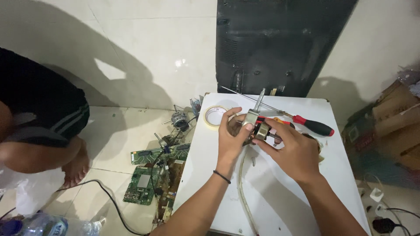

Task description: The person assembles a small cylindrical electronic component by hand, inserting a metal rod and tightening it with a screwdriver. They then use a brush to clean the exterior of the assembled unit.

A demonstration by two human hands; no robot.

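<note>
Here: small electric motor (257, 126) with a metal shaft pointing up and away, held above the far middle of a white table (271, 201). Left hand (231, 139) grips its left side, thumb on the housing; right hand (292, 150) closes on its right side. Just left: tape roll (215, 116). Just right: red-handled screwdriver (313, 126). Left, on the floor: green circuit boards (144, 179).
</note>
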